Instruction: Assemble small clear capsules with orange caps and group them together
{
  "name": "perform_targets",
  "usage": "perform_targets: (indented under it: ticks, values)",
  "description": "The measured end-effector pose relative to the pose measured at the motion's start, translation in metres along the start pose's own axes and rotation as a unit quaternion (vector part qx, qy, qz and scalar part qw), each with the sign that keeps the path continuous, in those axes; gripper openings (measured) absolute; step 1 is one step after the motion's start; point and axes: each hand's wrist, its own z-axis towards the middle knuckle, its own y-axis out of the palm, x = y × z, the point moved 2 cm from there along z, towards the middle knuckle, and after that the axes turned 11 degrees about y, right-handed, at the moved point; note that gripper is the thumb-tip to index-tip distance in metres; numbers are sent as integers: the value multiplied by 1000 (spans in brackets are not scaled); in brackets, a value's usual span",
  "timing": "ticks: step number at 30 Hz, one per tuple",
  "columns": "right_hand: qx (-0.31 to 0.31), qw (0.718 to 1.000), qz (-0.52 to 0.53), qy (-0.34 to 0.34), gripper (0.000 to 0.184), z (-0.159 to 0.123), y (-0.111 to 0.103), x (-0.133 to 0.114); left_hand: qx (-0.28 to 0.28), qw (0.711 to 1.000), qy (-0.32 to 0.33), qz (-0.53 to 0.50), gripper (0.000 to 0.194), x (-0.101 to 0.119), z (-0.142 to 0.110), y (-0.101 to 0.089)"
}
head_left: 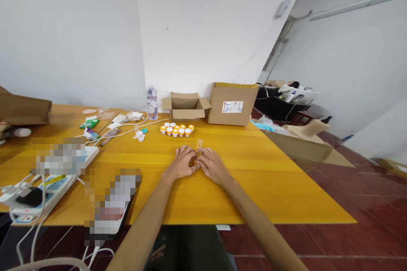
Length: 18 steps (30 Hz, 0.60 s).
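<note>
Over the middle of the table, my left hand (183, 163) and my right hand (213, 166) meet with fingers curled and fingertips together. A small orange piece (195, 162), perhaps a cap, shows between their fingers; its full shape is hidden. Just beyond my fingertips stands a small clear cup (199, 143), which neither hand holds. Farther back, several small jars (175, 131) with white and orange lids stand grouped.
An open cardboard box (188, 113), a taped carton (232, 106) and a water bottle (152, 102) line the wall. At left lie a phone (116, 205), a power strip (59, 186), loose white cables and green packaging (89, 123). The wooden table (270, 194) ends at right.
</note>
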Motion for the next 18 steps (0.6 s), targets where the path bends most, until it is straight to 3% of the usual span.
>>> perform_targets:
  ticks: [18]
  values:
    - [15,999,-49,-12,17,0,-1,-1,12,1000,13,5,9,-3,0,3]
